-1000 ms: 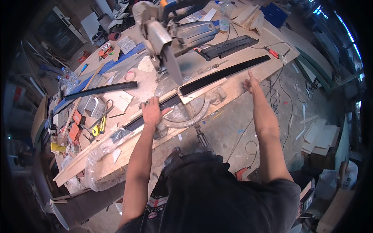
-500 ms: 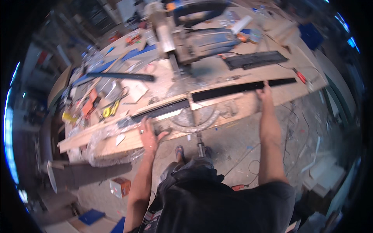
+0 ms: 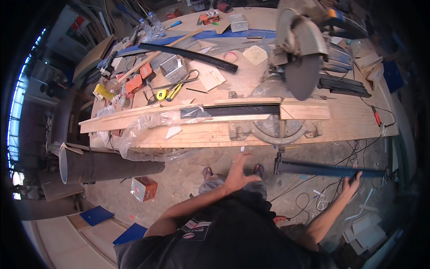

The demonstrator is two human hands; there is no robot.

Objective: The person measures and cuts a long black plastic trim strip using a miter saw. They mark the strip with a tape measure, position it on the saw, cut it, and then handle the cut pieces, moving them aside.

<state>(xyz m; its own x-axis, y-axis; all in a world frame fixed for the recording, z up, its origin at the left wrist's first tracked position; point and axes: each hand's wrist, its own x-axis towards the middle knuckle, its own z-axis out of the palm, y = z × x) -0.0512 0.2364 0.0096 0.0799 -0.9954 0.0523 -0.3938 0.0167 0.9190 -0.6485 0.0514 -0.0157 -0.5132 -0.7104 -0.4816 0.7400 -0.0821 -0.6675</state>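
My left hand (image 3: 239, 172) hovers in front of my body, below the bench's front edge, fingers apart and holding nothing. In my right hand (image 3: 352, 180) is a long dark strip (image 3: 313, 169), held low off the bench's right front. The mitre saw (image 3: 302, 74) stands with its blade raised over its slotted base (image 3: 275, 134). A wooden board jig (image 3: 304, 110) crosses the base, with another black strip (image 3: 237, 109) lying in its left part and crumpled clear plastic (image 3: 143, 130) over it.
The workbench (image 3: 206, 141) holds scattered tools, a yellow tape measure (image 3: 162, 95), offcuts and another black strip (image 3: 188, 57). Below are a large grey tube (image 3: 112, 166), a box (image 3: 144, 188), and several cables on the floor (image 3: 309, 197). Boards (image 3: 360, 233) lie at lower right.
My right hand has lifted the dark strip off the jig's right part and lowered it beside the bench. My left hand has left the bench front. The whole view has swung round.
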